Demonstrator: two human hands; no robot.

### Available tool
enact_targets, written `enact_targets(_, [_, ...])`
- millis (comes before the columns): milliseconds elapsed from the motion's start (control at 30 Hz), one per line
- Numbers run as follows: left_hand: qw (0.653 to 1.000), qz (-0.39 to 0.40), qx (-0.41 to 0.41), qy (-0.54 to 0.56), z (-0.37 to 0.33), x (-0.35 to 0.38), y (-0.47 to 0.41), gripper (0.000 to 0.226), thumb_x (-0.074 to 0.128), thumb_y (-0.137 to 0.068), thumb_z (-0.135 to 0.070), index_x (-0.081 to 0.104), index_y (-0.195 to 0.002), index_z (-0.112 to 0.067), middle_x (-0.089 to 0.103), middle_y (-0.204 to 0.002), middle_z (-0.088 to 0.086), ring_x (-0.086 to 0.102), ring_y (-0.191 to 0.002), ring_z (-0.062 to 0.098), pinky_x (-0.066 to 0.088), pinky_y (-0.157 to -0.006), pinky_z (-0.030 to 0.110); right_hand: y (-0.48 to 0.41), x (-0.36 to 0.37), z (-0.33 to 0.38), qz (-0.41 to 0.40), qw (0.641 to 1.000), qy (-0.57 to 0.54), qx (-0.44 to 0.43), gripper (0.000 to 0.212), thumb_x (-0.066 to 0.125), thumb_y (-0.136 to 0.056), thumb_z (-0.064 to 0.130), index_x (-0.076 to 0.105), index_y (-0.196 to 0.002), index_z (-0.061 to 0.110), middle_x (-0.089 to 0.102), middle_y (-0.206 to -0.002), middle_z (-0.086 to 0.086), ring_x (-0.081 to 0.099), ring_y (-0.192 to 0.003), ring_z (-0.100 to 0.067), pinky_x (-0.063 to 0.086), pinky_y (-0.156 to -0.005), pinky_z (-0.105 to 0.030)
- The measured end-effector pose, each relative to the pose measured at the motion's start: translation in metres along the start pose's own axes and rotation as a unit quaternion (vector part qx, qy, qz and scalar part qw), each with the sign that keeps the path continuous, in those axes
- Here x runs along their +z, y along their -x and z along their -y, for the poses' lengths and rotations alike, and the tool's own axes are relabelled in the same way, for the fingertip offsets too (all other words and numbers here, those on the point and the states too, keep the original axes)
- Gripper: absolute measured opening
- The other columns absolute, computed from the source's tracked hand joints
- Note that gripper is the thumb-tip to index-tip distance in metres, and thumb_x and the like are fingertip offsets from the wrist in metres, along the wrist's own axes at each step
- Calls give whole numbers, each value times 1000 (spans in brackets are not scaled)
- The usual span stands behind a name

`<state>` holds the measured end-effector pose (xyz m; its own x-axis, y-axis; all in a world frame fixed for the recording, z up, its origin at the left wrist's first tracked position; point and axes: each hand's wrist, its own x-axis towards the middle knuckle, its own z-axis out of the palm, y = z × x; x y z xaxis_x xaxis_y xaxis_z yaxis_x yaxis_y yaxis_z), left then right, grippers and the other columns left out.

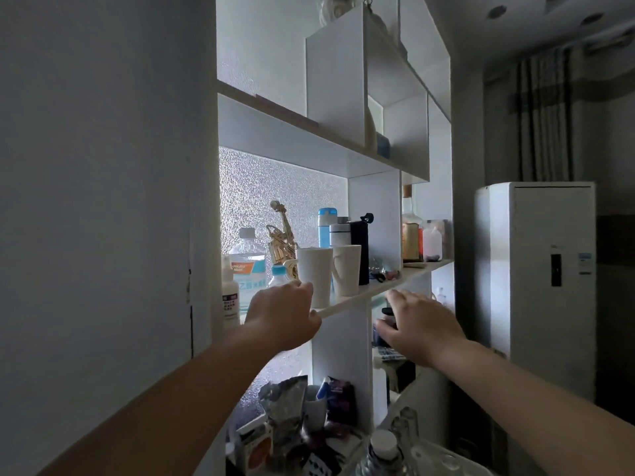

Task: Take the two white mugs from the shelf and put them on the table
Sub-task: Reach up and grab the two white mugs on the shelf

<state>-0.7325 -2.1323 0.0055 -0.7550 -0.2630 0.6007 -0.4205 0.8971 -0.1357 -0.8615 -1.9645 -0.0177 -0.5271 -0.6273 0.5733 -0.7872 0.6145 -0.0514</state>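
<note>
Two white mugs stand upright side by side on the middle shelf board (357, 299) of a white shelf unit. The left mug (315, 276) is nearer the front edge; the right mug (346, 273) touches or nearly touches it. My left hand (283, 314) is raised just left of and below the left mug, fingers curled loosely, fingertips at the mug's lower left side, holding nothing. My right hand (421, 326) hovers lower and to the right, below the shelf edge, fingers spread and empty. No table is in view.
Behind the mugs stand a clear bottle (248, 266), a gold saxophone figure (282, 240), a blue flask (326, 226), a white flask (339, 233) and a black flask (360, 247). Clutter fills the lower shelves. A white standing air conditioner (539, 286) is at the right.
</note>
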Motion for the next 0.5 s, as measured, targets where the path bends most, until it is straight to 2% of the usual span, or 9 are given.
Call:
enact_targets(133, [1000, -6, 3, -16, 5, 15, -21, 36, 47, -89, -35, 55, -114, -10, 63, -113, 10, 63, -98, 32, 43, -67, 35, -22, 22, 6, 2, 1000, -18, 10, 51, 42, -88, 48, 42, -129, 18, 53, -132, -5, 49, -118, -24, 44, -91, -39])
enact_targets(300, [1000, -3, -24, 7, 19, 29, -45, 36, 48, -87, -31, 55, -115, -8, 63, -115, 14, 63, -101, 34, 40, -67, 35, -50, 44, 13, 15, 999, -36, 22, 52, 44, -87, 48, 41, -129, 17, 53, -133, -6, 49, -120, -25, 46, -92, -40])
enact_targets(400, [994, 6, -80, 70, 28, 37, -58, 39, 51, -84, -31, 57, -117, -11, 66, -114, 13, 63, -101, 33, 45, -69, 34, -71, 54, 16, 14, 997, -69, 40, 51, 45, -87, 46, 42, -128, 16, 55, -130, -9, 51, -116, -27, 48, -89, -42])
enact_targets(500, [976, 26, -126, 178, 27, 47, -68, 44, 57, -79, -33, 60, -119, -14, 67, -118, 9, 62, -102, 29, 51, -80, 35, -91, 64, 19, 15, 988, -140, 67, 50, 49, -86, 43, 44, -127, 15, 56, -126, -10, 54, -111, -29, 48, -89, -42])
